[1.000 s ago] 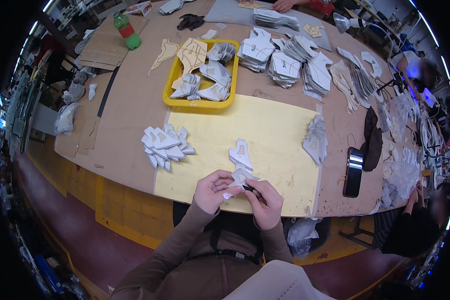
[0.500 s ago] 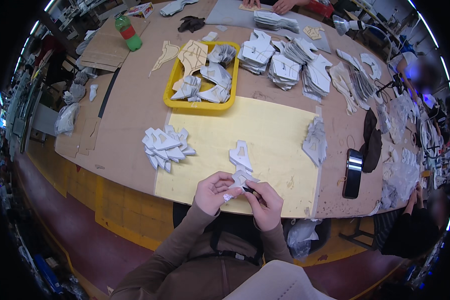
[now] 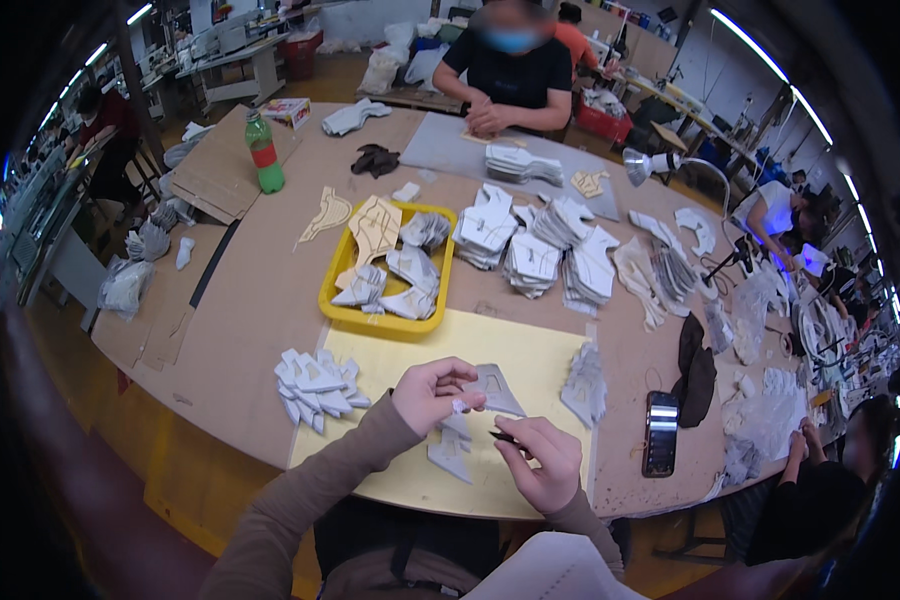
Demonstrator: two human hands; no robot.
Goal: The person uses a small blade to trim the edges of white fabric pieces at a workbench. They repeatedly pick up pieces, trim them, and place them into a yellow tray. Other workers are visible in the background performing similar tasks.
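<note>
My left hand (image 3: 433, 392) pinches a light grey cut piece with a cut-out window (image 3: 497, 392), lifted over the yellow sheet (image 3: 390, 484). A small dark tool (image 3: 506, 437), its kind too small to make out, is held between the thumb and fingers of my right hand (image 3: 542, 462). The two hands are apart. Between them, similar cut pieces (image 3: 450, 457) lie on the sheet. To the left, at the sheet's edge, sits a fanned pile of such pieces (image 3: 317, 386); another stack (image 3: 584, 386) stands at its right edge.
Beyond the sheet stands a yellow tray (image 3: 383, 323) with pieces and tan patterns. Several stacks of white pieces (image 3: 485, 228) lie right of it. A phone (image 3: 661, 433) and dark cloth (image 3: 694, 370) are at right, a green bottle (image 3: 264, 152) far left. A co-worker (image 3: 515, 65) sits across the table.
My view has tilted up, bringing the co-worker opposite into sight. My hands, together on the piece before, have separated; the left now holds it alone, away from the right.
</note>
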